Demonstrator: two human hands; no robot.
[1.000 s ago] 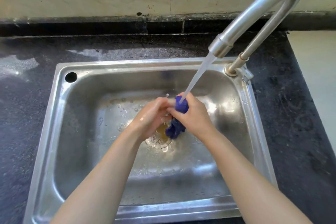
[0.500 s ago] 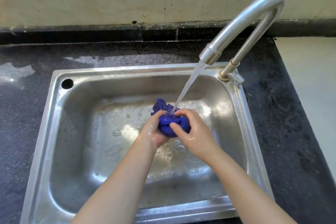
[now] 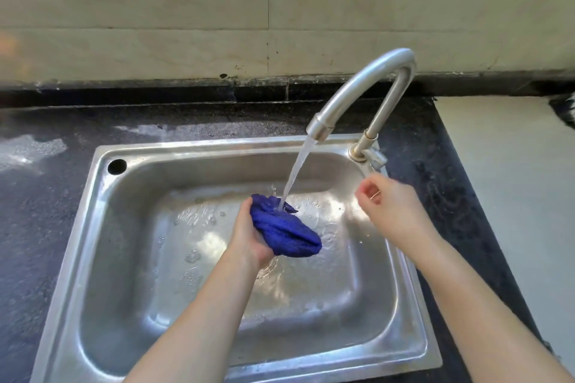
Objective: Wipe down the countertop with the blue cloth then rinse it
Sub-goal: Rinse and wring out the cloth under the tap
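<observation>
Rinse step in hand: left hand (image 3: 249, 238) gripped the bunched cloth (image 3: 284, 232) under the stream (image 3: 295, 169), over the sink (image 3: 93, 211), while right hand (image 3: 390, 210), empty with fingers loosely curled, hung just below the tap valve (image 3: 371, 158); next move likely shutting it off.

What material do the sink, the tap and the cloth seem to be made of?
Sink: likely stainless steel, brushed, with soft glare.
Tap: metal, probably steel too, with a satin grey sheen.
Blue cloth: soft fabric, perhaps microfibre; it bunches and looks fuzzy in the left hand.
</observation>
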